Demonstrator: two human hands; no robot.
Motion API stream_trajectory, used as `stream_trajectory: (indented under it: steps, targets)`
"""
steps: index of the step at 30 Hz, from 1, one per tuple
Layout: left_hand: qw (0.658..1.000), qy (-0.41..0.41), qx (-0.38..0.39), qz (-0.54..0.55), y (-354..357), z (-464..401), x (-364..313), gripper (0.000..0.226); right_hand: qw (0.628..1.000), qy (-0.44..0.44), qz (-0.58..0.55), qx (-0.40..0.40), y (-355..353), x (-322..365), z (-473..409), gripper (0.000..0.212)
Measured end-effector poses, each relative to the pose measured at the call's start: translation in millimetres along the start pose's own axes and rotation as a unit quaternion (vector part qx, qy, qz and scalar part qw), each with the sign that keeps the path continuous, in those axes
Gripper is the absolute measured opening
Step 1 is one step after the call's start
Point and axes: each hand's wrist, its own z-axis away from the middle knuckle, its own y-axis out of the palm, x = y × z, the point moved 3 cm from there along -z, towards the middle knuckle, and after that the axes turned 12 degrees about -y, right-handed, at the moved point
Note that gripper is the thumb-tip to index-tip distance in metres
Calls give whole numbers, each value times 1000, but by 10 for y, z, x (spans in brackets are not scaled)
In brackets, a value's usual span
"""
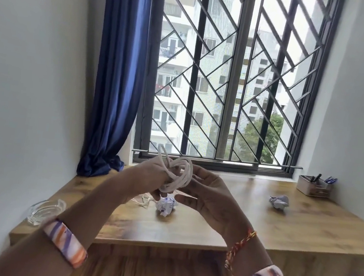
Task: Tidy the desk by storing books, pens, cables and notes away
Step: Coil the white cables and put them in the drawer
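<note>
Raised above the counter, the left hand grips a coiled white cable while the right hand, apparently pinching a loop, steadies it for bundling.

Both hands hold a coiled white cable above the wooden counter: the left hand grips the loops, the right hand pinches them. Two crumpled notes lie below.

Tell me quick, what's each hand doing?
Left hand: grips the coiled white cable.
Right hand: fingers curled round the same cable's other side.
</note>
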Motion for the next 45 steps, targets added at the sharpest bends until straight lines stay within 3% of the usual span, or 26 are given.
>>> stream_trajectory:
  steps: [3, 8, 11, 17, 20, 23, 25, 28, 32, 36, 39, 43, 45]
  targets:
    - [999, -32, -11, 17, 25, -55, 5, 41, 1000, -2, 26, -16, -16, -9, -3, 19]
    - [991, 3, -118, -65, 57, -13, -101, 18, 997, -19, 64, -26, 7, -19, -22, 14]
    - [989, 3, -130, -77, 56, -49, -82, 22, 997, -21, 56, -38, 20, -36, -31, 18]
    - [991, -12, -113, -75, 33, -79, -22, 34, 1000, 2, 13, -2, 47, -167, -13, 20]
    - [995, -17, -98, -8, -1, -68, 16, 37, 999, 25, -1, 32, -4, -201, -16, 31]
    - [995, -29, -87, -28, -16, -86, 16, 29, 997, 34, 23, 58, -20, -214, -23, 41]
    - [995, -30, -93, -35, -37, -83, -10, 21, 997, 30, 46, 63, -8, -194, -42, 34]
    - [995, -27, -89, 45, -129, 3, -54, 24, 996, 23, 83, 8, -78, -187, -84, 18]
    - [974, 4, -45, 221, -275, 142, -184, 22, 978, 4, 149, -145, -392, -345, -67, 19]
    - [965, -2, -58, 255, -203, 126, -147, 17, 965, 10, 184, -185, -469, -479, -52, 17]
    - [935, 6, -95, 343, -224, 38, -83, 20, 916, -36, 352, -189, -460, -464, -56, 24]
    - [836, -38, -226, 499, -356, -180, 110, 21, 777, -157, 607, -60, -78, -255, 9, 14]
    - [830, -64, -299, 466, -346, -279, 244, 24, 697, -200, 689, 8, 231, -205, 47, 16]
